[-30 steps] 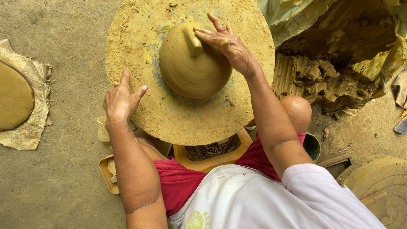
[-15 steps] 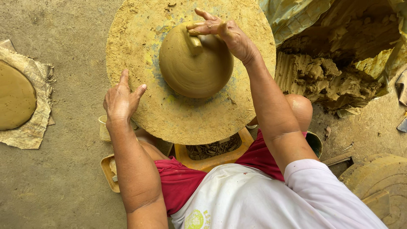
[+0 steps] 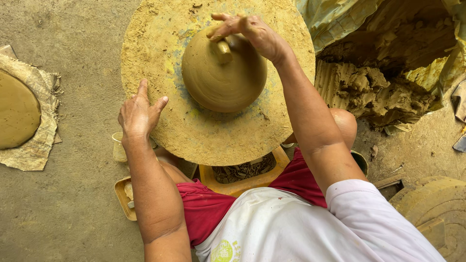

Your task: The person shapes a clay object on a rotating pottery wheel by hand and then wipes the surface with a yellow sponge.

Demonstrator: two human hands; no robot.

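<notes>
One round wheel disc [image 3: 160, 58], crusted with dried yellow-brown clay, lies in front of the seated person. On it, a little past centre, sits one smooth dome of wet clay [image 3: 221, 77] with a single small stub of clay [image 3: 223, 50] standing up from its top.

Two bare hands are at work. The right hand [image 3: 252, 30] reaches over the far side of the dome, its fingers bent down around the stub; its grip is narrow, pinched at the stub, though the exact contact under the fingers cannot be told. The left hand [image 3: 138, 114] lies flat on the near left rim of the disc, fingers straight and thumb spread, its grip wide and holding nothing.

Under the near edge of the disc sits one yellow tub [image 3: 242, 182] with dark scraps inside. By the left forearm are two small vessels: one pale cup [image 3: 119, 148] and one shallow tray [image 3: 124, 196] on the floor.

To the far left, one flat clay slab [image 3: 17, 111] rests on one piece of worn sacking [image 3: 39, 145]. At the upper right, one heap of raw clay [image 3: 374, 90] lies in an opened plastic sheet [image 3: 340, 17]. At the lower right corner one more clay-coated disc [image 3: 437, 208] shows in part.
</notes>
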